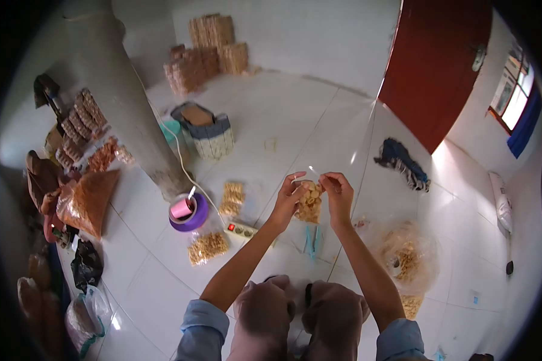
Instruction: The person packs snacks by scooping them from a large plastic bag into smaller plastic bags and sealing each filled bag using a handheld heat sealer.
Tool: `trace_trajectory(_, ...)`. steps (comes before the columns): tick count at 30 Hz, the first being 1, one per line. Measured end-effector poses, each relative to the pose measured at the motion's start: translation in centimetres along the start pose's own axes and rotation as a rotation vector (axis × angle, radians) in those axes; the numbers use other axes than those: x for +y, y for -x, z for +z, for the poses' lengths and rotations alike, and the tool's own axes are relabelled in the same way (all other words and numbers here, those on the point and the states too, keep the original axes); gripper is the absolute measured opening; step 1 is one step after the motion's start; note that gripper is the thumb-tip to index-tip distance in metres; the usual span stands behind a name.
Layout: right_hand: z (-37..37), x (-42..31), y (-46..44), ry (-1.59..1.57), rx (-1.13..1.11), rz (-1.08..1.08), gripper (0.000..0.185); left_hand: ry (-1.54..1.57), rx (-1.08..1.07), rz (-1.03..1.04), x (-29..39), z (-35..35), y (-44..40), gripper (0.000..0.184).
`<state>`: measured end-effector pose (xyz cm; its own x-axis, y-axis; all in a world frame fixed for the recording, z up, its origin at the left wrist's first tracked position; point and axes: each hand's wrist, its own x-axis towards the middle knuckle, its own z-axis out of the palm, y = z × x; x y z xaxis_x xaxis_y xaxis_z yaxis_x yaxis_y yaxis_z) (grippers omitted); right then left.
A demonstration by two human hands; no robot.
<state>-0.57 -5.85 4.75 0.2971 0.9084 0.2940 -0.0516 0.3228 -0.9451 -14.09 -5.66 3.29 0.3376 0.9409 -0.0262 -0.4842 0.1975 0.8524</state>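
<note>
A small clear bag of pale yellow snack pieces (309, 207) hangs upright between my hands, above the tiled floor. My left hand (287, 201) has its thumb and fingers closed on the bag's upper left edge. On the other side, my right hand (338, 194) pinches the upper right of the bag with fingertips together. A thin whitish strip (313, 171) sticks up by the right fingertips; I cannot tell whether it is the bag's plastic. Light-blue strips or a tool (312, 242) lie on the floor just below the bag.
At the right is a large open plastic bag of snacks (408, 262). Filled packets (208, 248) and a power strip (241, 230) lie left, near a purple basin (190, 218) holding a pink roll. A pillar (123, 90) and a woven basket (214, 141) stand farther back.
</note>
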Motion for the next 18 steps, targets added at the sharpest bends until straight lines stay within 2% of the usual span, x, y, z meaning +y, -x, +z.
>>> trace_trajectory(1, 0.3, 0.8, -0.6, -0.006, -0.001, 0.006, 0.012, -0.113, 0.005, 0.069, -0.6, -0.9, -1.0, 0.043)
trace_trajectory(3, -0.2, 6.6, -0.2, 0.015, 0.011, 0.191, 0.013, -0.184, 0.068, 0.006, -5.8, -4.7, -2.2, 0.044)
trace_trajectory(4, -0.1, 6.9, -0.5, 0.011, 0.011, 0.194, 0.013, -0.250, 0.073, 0.026, -5.9, -5.1, -2.5, 0.046)
trace_trajectory(5, -0.6, 10.5, 0.5, 0.036, 0.012, 0.268, 0.014, -0.293, 0.105, -0.035, -9.2, -7.1, -2.5, 0.047)
trace_trajectory(6, -0.9, 12.8, 0.7, 0.047, 0.007, 0.302, 0.016, -0.306, 0.138, -0.103, -10.7, -8.2, -2.9, 0.043)
trace_trajectory(10, -2.8, 17.5, 1.2, 0.005, -0.007, 0.338, 0.020, -0.230, 0.178, -0.122, -14.7, -11.0, -3.3, 0.036)
trace_trajectory(12, -6.2, 21.7, 2.5, 0.249, 0.223, 0.476, 0.033, -0.172, 0.195, -0.165, -17.6, -12.8, -3.4, 0.036)
trace_trajectory(13, -7.0, 23.0, 3.7, 0.247, 0.223, 0.478, 0.033, -0.135, 0.199, -0.139, -17.3, -13.2, -3.1, 0.037)
trace_trajectory(15, -9.4, 26.5, 7.4, 0.737, 0.129, 0.588, 0.047, -0.101, 0.266, -0.103, -18.5, -13.6, -2.5, 0.039)
trace_trajectory(16, -9.8, 27.1, 7.7, 0.679, 0.118, 0.597, 0.059, -0.162, 0.267, -0.114, -18.1, -13.6, -2.2, 0.041)
trace_trajectory(17, -10.5, 28.0, 9.1, 0.690, 0.115, 0.617, 0.059, -0.213, 0.276, -0.145, -18.9, -13.6, -1.7, 0.044)
trace_trajectory(18, -10.3, 28.5, 10.3, 0.864, 0.077, 0.576, 0.060, -0.199, 0.289, -0.145, -19.5, -13.7, -1.5, 0.044)
